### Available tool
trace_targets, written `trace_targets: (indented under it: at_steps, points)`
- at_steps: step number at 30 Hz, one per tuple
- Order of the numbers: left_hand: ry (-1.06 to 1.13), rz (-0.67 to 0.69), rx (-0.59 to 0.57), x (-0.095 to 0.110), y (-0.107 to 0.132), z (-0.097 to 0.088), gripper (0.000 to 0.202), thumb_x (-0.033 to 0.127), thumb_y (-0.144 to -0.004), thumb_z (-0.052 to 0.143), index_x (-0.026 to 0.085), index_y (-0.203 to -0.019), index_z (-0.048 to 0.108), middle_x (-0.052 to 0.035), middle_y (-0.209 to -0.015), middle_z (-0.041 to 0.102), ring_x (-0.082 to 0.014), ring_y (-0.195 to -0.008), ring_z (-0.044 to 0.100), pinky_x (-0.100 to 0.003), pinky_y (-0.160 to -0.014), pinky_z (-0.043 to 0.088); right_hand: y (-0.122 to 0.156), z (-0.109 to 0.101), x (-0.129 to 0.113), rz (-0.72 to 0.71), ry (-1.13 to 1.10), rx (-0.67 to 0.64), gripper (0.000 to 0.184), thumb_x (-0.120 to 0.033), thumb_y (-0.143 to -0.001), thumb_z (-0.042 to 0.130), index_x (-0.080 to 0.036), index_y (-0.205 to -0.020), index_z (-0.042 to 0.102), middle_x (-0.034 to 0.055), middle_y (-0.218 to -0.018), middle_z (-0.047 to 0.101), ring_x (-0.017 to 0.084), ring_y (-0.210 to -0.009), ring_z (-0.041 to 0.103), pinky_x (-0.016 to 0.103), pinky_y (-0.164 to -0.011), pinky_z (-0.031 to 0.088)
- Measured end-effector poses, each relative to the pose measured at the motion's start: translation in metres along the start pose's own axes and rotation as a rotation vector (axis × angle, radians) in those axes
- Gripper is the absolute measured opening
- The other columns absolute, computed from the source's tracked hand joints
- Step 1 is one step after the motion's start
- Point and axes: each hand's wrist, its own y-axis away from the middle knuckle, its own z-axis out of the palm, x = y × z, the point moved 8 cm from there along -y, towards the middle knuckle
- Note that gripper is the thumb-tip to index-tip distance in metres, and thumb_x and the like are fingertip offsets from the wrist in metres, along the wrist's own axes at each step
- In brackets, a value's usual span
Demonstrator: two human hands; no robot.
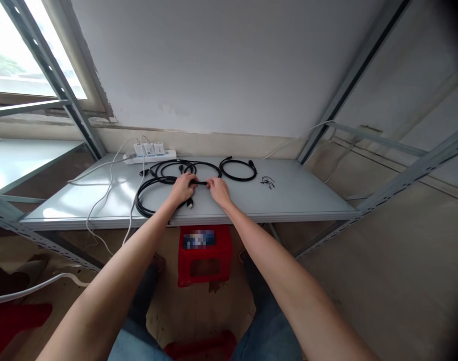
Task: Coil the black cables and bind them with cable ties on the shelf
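A: Any writing you can read?

B: The chargers (pixel 149 149) carry blue marks too small to make out. On the red stool (pixel 224 245) in front of the shelf (pixel 311 195) sits a dark flat thing (pixel 199 239), its face blurred over.

A: Where's the cable?

B: The black cable (pixel 200 183) lies coiled on the left half of the shelf, near side, with a short stretch running between the hands. The left grip (pixel 183 188) is closed around it; the right grip (pixel 218 191) pinches it between thumb and fingers. A plug (pixel 190 203) pokes out on the near side of the left grip.

A: What stands around them?

B: A second coil (pixel 206 163) lies just beyond, crowding the first. A third coil (pixel 239 179) sits apart, far and right, with black ties (pixel 268 182) to its right. Far left is the power strip (pixel 149 159); white cords (pixel 109 183) trail from it over the near edge.

A: And room to move?

B: The near coil almost reaches the near edge. Beyond, the wall (pixel 213 75) limits reach. The widest stretch of grey top runs right of the ties.
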Motion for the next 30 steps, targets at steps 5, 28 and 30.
trace_targets:
  at_steps: [5, 28, 30]
  points:
    - [0.021, -0.011, 0.007, 0.001, 0.000, 0.000, 0.018, 0.017, -0.088, 0.063, 0.023, -0.100, 0.075, -0.0113, -0.115, 0.072, -0.0340, -0.116, 0.068, -0.048, -0.106, 0.055, 0.001, -0.003, -0.002, 0.007, 0.000, 0.007, 0.035, -0.029, -0.114, 0.054, -0.020, -0.088, 0.074, 0.0068, -0.098, 0.081, 0.020, -0.090, 0.069, 0.027, -0.074, 0.040]
    - [0.036, 0.016, -0.013, 0.002, 0.000, -0.002, 0.019, 0.019, -0.087, 0.061, 0.023, -0.099, 0.074, -0.0117, -0.110, 0.072, -0.0338, -0.111, 0.068, -0.049, -0.103, 0.055, 0.019, -0.005, -0.017, 0.028, 0.323, -0.038, 0.037, -0.034, -0.119, 0.041, -0.018, -0.124, 0.074, 0.0176, -0.117, 0.079, 0.029, -0.105, 0.074, 0.034, -0.082, 0.044]
    - [0.032, 0.013, -0.013, 0.002, 0.001, -0.003, 0.018, 0.019, -0.087, 0.061, 0.023, -0.100, 0.074, -0.0119, -0.111, 0.073, -0.0342, -0.112, 0.068, -0.050, -0.103, 0.056, 0.018, -0.007, -0.016, 0.056, 0.331, -0.029, 0.047, -0.036, -0.120, 0.034, -0.016, -0.122, 0.076, 0.0199, -0.117, 0.080, 0.030, -0.105, 0.074, 0.035, -0.083, 0.045]
